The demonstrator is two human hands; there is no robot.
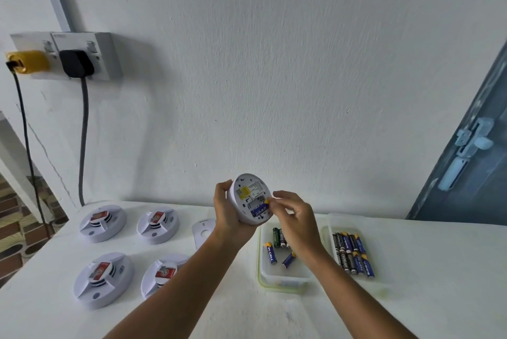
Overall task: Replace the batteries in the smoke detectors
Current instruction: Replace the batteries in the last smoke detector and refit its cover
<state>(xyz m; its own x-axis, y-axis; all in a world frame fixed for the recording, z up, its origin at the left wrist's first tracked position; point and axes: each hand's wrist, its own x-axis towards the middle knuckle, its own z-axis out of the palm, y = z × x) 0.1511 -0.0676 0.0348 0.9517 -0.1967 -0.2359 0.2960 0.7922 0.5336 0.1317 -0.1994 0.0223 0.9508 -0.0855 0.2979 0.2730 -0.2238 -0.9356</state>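
My left hand holds a round white smoke detector up off the table, its open back facing me. A blue battery lies in its compartment. My right hand pinches the yellow-tipped end of that battery at the compartment's right edge. Below, a clear container holds several loose batteries. To its right, a lid carries a row of several more batteries. Several white detectors with red labels sit on the left of the table.
A white mounting plate lies on the white table behind my left forearm. On the wall at left, a double socket carries a yellow plug and a black plug with cables hanging down. A blue-grey door with a latch stands at right.
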